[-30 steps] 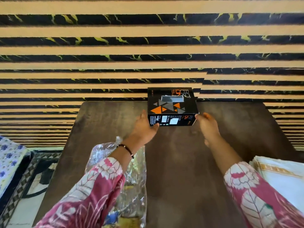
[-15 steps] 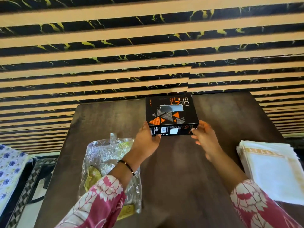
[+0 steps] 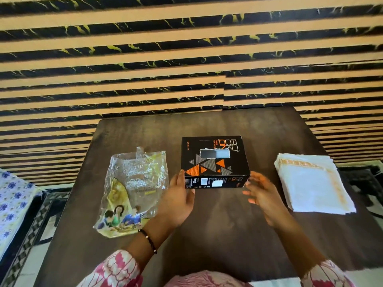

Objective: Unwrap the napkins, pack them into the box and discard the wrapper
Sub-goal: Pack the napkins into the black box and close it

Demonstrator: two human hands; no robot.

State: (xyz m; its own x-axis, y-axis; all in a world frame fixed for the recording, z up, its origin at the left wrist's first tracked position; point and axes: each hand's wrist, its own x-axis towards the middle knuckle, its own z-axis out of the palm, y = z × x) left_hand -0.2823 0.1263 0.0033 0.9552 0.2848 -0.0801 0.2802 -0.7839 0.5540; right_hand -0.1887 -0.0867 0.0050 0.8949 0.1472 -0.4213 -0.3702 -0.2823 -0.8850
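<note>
A black box (image 3: pixel 214 160) with orange triangles and a slot in its top sits at the middle of the dark table (image 3: pixel 217 235). My left hand (image 3: pixel 179 200) rests against the box's near left corner, fingers apart. My right hand (image 3: pixel 262 193) hovers just off the near right corner, open and blurred, not gripping. A stack of white napkins (image 3: pixel 313 183) with a gold border lies bare to the right of the box. The empty clear plastic wrapper (image 3: pixel 132 191) lies crumpled flat to the left.
A striped black and tan wall (image 3: pixel 186 59) rises behind the table. A blue flowered cloth (image 3: pixel 12 204) lies at the far left beyond the table edge. Patterned floor shows at the right (image 3: pixel 364 183).
The box has come toward me on the table. My right hand has let go and drawn slightly away from it. The view has tilted down, bringing the napkins and wrapper fully into sight.
</note>
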